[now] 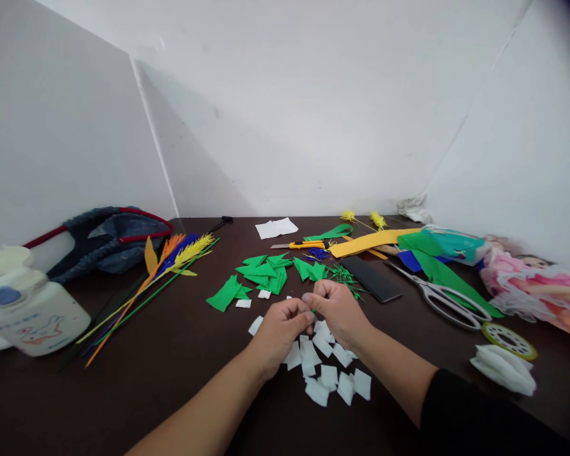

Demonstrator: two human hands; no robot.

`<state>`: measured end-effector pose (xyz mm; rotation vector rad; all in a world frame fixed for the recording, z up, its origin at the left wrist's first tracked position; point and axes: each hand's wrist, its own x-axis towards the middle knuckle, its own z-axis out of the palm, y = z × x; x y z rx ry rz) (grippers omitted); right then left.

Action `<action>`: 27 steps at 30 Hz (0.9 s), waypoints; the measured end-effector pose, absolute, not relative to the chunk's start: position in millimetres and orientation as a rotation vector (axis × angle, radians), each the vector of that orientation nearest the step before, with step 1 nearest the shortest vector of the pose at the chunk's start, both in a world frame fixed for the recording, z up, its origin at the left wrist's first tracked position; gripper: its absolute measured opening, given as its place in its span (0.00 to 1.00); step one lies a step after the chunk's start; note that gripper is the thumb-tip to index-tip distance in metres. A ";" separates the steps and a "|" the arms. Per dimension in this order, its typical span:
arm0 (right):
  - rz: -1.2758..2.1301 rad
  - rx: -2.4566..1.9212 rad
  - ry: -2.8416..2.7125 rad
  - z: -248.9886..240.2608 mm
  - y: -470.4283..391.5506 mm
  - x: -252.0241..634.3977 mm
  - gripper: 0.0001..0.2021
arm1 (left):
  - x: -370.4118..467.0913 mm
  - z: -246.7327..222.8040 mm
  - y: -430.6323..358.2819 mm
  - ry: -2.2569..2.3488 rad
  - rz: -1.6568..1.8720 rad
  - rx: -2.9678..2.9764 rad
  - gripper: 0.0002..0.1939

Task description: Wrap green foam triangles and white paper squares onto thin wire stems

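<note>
My left hand (281, 332) and my right hand (339, 313) meet above the middle of the dark table, fingertips pinched close together. A tiny bit of green shows between them; its shape is too small to make out. Under and in front of the hands lie several white paper pieces (329, 377). Just beyond are cut green paper pieces (259, 272), with thin green strips (342, 273) near my right hand. A yellow utility knife (308, 244) lies behind the green pieces.
Scissors (449, 301), a dark flat slab (370, 278), a tape roll (508, 341), white tissue (502, 368) and a doll (534, 278) are on the right. At left are a white bottle (38, 310), paper wheat-like stems (147, 285) and denim cloth (109, 237). A white sheet (276, 228) lies behind.
</note>
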<state>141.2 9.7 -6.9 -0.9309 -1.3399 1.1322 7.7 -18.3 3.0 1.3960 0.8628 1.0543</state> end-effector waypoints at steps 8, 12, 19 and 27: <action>1.536 -0.599 -1.305 -0.9 8.5 143.7 0.10 | 7.0 0.9 -14.9 0.845 1.091 1.287 0.10; 1.512 -0.576 -1.261 -0.1 8.2 141.5 0.12 | 7.4 1.2 -15.4 0.824 1.047 1.311 0.11; 1.420 -0.664 -1.228 -1.0 8.3 142.5 0.17 | 6.5 -0.1 -16.5 0.874 0.970 1.455 0.10; 1.237 -0.871 -1.211 -0.4 9.0 143.3 0.19 | 7.7 6.2 -18.7 1.032 0.955 1.688 0.11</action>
